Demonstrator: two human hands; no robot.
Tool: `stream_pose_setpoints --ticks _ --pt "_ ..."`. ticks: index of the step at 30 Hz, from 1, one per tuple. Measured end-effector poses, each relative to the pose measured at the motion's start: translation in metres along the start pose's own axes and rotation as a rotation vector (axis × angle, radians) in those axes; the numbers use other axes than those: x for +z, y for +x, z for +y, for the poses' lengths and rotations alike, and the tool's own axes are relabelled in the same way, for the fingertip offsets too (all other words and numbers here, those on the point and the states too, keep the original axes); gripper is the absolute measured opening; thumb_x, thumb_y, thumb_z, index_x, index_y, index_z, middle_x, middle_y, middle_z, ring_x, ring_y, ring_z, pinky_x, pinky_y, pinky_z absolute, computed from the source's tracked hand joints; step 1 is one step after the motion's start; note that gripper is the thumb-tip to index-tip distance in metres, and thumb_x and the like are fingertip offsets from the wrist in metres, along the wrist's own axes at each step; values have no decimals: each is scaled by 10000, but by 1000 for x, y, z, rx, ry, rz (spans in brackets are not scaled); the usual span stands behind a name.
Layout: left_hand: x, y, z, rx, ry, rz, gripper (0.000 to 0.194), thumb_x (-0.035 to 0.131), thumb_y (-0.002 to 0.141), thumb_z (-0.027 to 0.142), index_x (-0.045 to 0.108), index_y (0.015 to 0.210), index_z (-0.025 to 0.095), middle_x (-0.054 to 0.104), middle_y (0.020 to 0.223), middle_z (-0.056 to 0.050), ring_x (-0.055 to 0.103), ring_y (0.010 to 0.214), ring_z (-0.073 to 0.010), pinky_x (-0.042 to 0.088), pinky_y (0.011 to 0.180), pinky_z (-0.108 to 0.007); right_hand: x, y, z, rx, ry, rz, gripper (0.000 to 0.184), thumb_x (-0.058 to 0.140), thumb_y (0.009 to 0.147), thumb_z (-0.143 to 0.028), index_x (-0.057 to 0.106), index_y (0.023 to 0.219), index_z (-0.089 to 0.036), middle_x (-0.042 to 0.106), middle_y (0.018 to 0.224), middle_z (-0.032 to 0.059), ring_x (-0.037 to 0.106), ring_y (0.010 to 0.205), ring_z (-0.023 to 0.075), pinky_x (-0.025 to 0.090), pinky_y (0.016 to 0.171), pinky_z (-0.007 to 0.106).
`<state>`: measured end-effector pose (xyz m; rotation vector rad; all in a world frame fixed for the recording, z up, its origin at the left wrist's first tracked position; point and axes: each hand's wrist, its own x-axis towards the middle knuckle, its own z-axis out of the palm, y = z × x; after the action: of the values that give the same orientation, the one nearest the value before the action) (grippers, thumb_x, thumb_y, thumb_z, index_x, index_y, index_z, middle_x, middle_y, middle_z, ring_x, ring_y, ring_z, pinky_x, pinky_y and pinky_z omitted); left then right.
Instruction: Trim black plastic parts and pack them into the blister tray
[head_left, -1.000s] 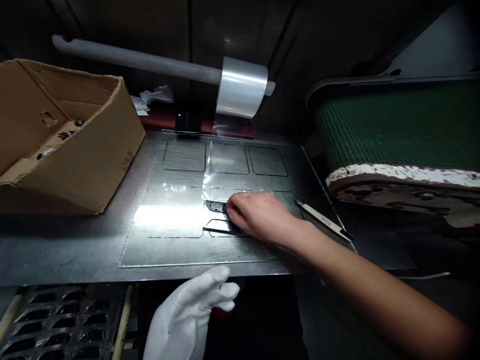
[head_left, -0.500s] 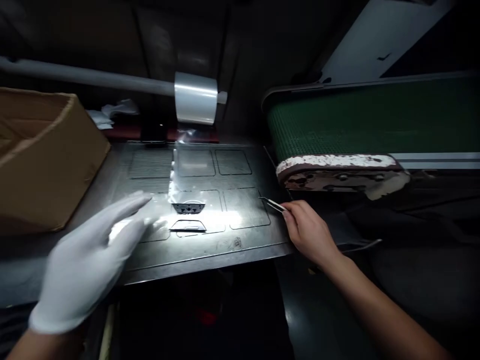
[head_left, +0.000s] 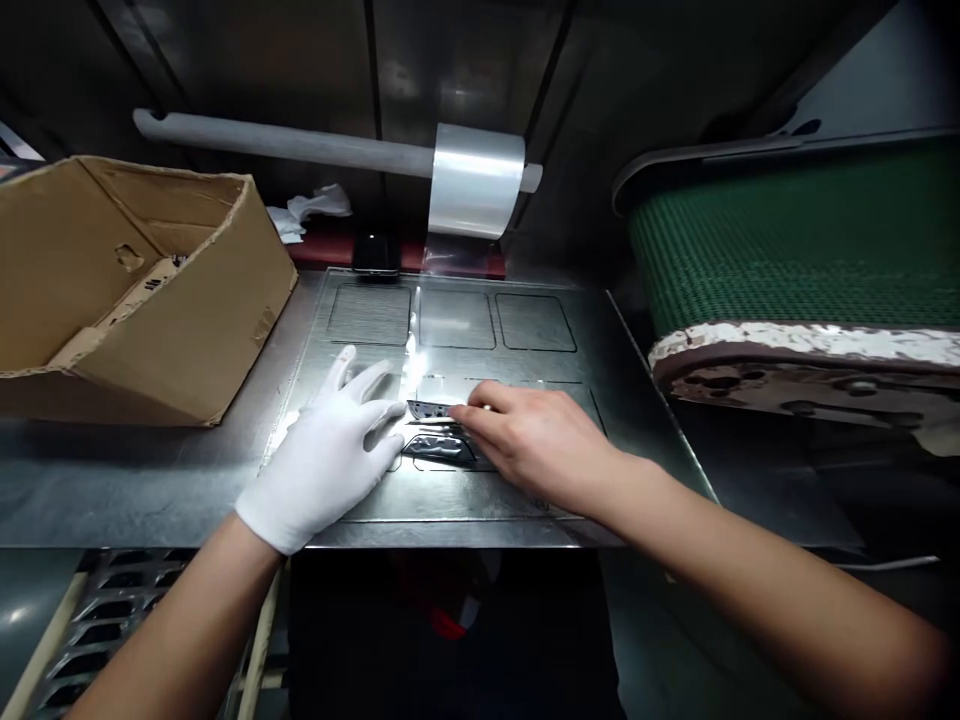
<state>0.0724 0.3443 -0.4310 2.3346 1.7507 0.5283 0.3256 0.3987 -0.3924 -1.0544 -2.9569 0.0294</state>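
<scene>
**Both hands at small black parts on metal plate**

Cardboard box [head_left: 150, 290], open, holds a cardboard insert; other contents indiscernible. Film roll [head_left: 475, 180] hangs above the metal plate [head_left: 450, 500]. Gloved left hand [head_left: 330, 460] lies flat, fingers spread. Bare right hand [head_left: 536, 435] pinches a slim tool, touching the black parts [head_left: 435, 430] mid-plate.

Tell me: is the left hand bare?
No, the left hand wears a white glove; only the right hand is bare.

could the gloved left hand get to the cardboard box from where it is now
Probably yes. The left hand lies flat on the metal plate beside the small dark parts, and the cardboard box sits open to its left with only bare tabletop between them.
</scene>
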Motion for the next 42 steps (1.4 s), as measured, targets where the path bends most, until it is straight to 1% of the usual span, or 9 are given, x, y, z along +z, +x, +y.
stream_pose_setpoints --ticks 5,10,15,20,24,28,33,38,42 --pt "-5 -2 -1 9 -14 10 217 638 946 342 759 1108 263 542 1542 -37 247 1571 -427 419 1187 -676 7 -108 68 82 -4 87 299 503 1063 -305 712 1275 -270 721 1113 36 690 811 165 452 625 284" --pt "-16 -2 26 235 -31 88 204 620 954 226 759 1103 237 729 1163 -63 611 1224 -284 441 1167 -543 44 -176 97 292 38 250 354 509 1064 -359 672 1360 -256 697 1199 76 706 998 228 565 787 336" --pt "-6 11 61 366 185 -54 285 526 898 51 777 937 181 730 848 -92 631 889 -290 535 845 -500 60 -176 79 351 141 516 421 558 1033 -352 611 1416 -184 652 1283 148 615 1203 320 520 1039 487" --pt "-7 -26 75 266 126 118 230 576 904 65 757 864 200 752 1020 -116 671 1092 -290 533 1037 -533 61 -194 9 472 492 817 237 569 1020 -284 688 1218 -233 668 1188 113 636 1144 284 507 1032 466" --pt "1 -100 91 24 -253 447 257 603 955 98 745 1054 288 379 1676 -26 288 1580 -320 317 1266 -641 74 -168 -83 476 1372 466 290 525 1050 -457 689 1149 -239 718 1059 86 690 915 213 583 767 346" --pt "28 -169 100 -126 -149 538 341 689 910 96 797 1058 383 253 1727 84 184 1607 -358 244 1283 -639 86 -114 -161 327 1976 -15 492 673 919 -636 651 1119 -187 685 898 40 649 736 151 535 605 260" --pt "70 -254 90 -790 -798 488 351 680 937 280 720 1285 304 583 1490 -79 556 1364 -284 439 1190 -479 126 -92 -210 448 1751 -253 439 777 841 -598 641 954 -196 617 783 -25 602 688 127 486 611 236" --pt "124 -324 68 -1213 -1175 442 254 742 893 380 698 776 159 683 687 -32 680 655 -179 579 630 -305 182 -84 -237 132 1205 -545 369 653 946 -567 725 947 -205 716 837 27 673 784 191 533 718 290" --pt "152 -346 -4 -1505 -1222 535 274 644 1000 399 674 940 133 699 822 -24 691 733 -156 601 691 -321 209 -80 -240 185 1070 -570 437 573 983 -587 721 1232 -260 771 1161 80 745 993 250 603 840 339"
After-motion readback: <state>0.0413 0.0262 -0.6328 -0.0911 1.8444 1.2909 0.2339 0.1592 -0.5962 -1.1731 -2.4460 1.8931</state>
